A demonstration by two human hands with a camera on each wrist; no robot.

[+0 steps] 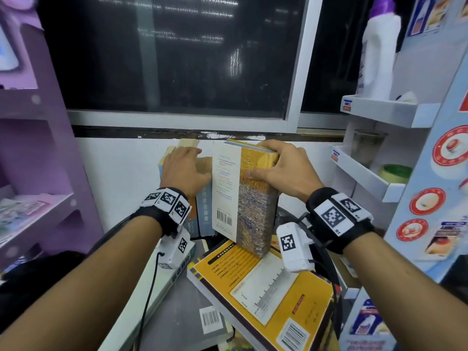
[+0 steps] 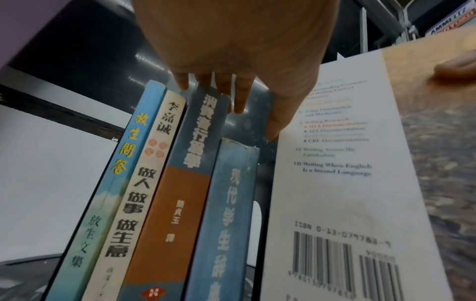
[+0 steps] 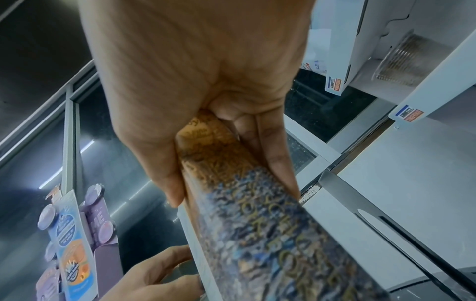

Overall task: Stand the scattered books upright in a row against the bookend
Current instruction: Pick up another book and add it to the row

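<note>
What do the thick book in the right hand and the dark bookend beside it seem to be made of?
The thick book looks like a paperback: printed card cover with a slight sheen and a barcode, and a paper page block showing at its top. The bookend looks like thin sheet metal with a dark, smooth, probably painted finish: a flat plate with a cut slot.

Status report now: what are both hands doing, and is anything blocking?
Left hand steadies upright row. Right hand grips thick book, upright. Yellow book flat underneath, in the way.

Four upright books (image 2: 165,183) stand in a row; a thick painted-cover book (image 1: 243,198) stands tilted beside them.
</note>
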